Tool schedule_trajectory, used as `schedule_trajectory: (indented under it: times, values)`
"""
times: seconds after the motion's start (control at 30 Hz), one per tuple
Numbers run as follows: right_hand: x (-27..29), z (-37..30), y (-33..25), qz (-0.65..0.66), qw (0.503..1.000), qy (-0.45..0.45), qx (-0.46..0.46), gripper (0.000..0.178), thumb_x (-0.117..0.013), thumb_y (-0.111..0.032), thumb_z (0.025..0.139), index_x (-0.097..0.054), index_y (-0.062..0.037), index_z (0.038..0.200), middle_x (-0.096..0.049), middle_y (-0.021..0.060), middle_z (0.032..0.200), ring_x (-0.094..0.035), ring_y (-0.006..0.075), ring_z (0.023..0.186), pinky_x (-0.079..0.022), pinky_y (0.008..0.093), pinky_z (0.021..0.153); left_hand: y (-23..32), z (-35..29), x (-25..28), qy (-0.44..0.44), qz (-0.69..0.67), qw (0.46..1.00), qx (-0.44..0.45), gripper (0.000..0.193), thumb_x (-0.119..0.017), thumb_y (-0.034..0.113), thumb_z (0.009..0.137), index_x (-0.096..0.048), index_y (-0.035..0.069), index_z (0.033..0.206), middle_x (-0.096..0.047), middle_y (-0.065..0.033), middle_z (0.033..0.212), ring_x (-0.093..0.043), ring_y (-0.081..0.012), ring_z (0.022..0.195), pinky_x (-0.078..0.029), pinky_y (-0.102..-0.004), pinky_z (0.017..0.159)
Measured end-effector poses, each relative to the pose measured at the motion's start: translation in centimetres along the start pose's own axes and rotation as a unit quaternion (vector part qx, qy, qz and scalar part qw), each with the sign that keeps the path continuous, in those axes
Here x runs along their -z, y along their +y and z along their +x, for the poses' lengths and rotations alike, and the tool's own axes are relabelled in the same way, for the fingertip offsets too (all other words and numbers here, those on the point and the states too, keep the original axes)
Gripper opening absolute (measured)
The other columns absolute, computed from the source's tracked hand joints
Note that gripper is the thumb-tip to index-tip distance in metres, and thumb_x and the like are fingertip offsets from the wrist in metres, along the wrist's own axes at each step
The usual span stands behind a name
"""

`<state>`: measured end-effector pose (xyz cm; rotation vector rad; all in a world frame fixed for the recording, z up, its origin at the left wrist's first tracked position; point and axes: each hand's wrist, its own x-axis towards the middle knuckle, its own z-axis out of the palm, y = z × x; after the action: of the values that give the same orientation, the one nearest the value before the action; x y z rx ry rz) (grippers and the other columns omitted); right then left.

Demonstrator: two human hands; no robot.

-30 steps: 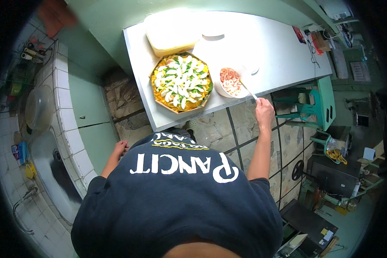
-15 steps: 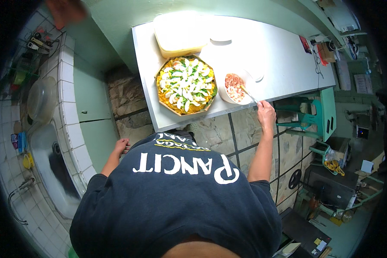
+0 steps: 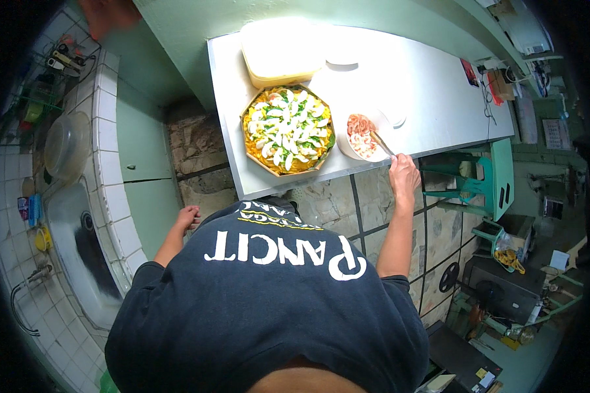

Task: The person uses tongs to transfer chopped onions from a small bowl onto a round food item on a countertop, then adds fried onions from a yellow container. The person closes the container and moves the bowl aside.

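My right hand (image 3: 404,173) is closed round the end of a long, slim metal utensil (image 3: 383,143). The utensil's other end reaches into a white round tub (image 3: 345,149) of pink shrimp (image 3: 362,133); its head is hard to make out there. To the left of the tub, an octagonal tray (image 3: 250,156) holds orange-yellow noodles topped with pale egg slices (image 3: 288,124) and chopped greens. My left hand (image 3: 189,217) hangs low by my side, away from the table, its fingers curled in with nothing visible in them.
The white table (image 3: 432,111) runs along a green wall. Behind the tray stands a large pale-yellow container (image 3: 278,56). A green plastic chair (image 3: 465,177) is at the table's right front edge. On the left is a tiled counter with a sink (image 3: 78,229) and a clear basin (image 3: 67,143).
The view has shifted slightly. My right hand and the utensil have tilted a little at the shrimp tub. My left hand stays low, and the tray looks unchanged.
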<state>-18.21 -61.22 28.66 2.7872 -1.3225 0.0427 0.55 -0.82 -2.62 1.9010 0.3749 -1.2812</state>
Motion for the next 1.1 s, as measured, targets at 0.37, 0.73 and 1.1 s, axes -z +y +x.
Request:
schedule_trajectory:
  times: [0.37,0.73,1.1]
  values:
    - [0.0,-0.2,-1.2,0.27,0.958,0.092,0.034,0.024,-0.059,-0.02,0.091,-0.067,0.0002,0.1,-0.068,0.0153,0.085,-0.065,0.0237,0.079,-0.049,0.0319,0.072,-0.5,-1.3,0.1,0.02,0.006,1.0,0.018,0.027,-0.054,0.035,0.093,-0.059,0.021,0.116,-0.063,0.0042,0.089,-0.058,-0.0106,0.068,-0.044,-0.0319,0.058]
    - [-3.1,-0.9,-12.7,0.234,0.955,0.041,0.176,0.024,-0.053,-0.027,0.092,-0.067,-0.0087,0.099,-0.067,0.0124,0.093,-0.063,0.0335,0.086,-0.049,0.043,0.075,0.4,-0.5,-1.0,0.016,-0.025,0.999,-0.014,0.027,-0.055,0.034,0.093,-0.06,0.02,0.115,-0.063,0.0032,0.09,-0.059,-0.0119,0.069,-0.045,-0.0324,0.061]
    - [-0.5,1.4,0.3,0.189,0.978,0.082,-0.032,0.023,-0.055,-0.024,0.09,-0.068,-0.0052,0.095,-0.065,0.0188,0.097,-0.062,0.0375,0.089,-0.048,0.046,0.077,-4.1,-0.3,0.7,0.001,-0.009,1.0,0.008,0.026,-0.054,0.034,0.093,-0.06,0.019,0.113,-0.062,0.0018,0.088,-0.054,-0.0129,0.064,-0.042,-0.0326,0.057]
